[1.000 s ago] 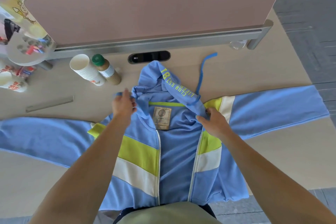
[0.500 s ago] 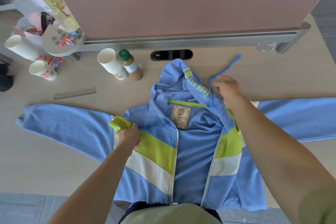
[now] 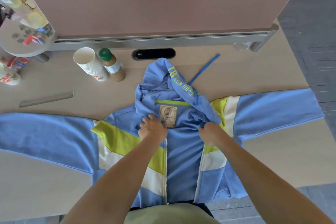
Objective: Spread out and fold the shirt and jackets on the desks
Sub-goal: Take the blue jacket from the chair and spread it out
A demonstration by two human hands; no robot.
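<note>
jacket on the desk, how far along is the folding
Done: the blue jacket lies face up on the desk, both sleeves spread out sideways. In hand: the left hand and right hand grip the front edges beside the collar label. Left: the zip is open, the hood is bunched, and no fold has been made.

Cup stack (image 3: 90, 65), bottle (image 3: 112, 65), perhaps ruler (image 3: 46, 98).

pale wooden desk (image 3: 254, 82) carries a blue jacket (image 3: 183, 151) spread flat, sleeves out; beyond its left sleeve sit stacked paper cups (image 3: 91, 65), a green-capped bottle (image 3: 112, 65), a ruler (image 3: 46, 98)
</note>
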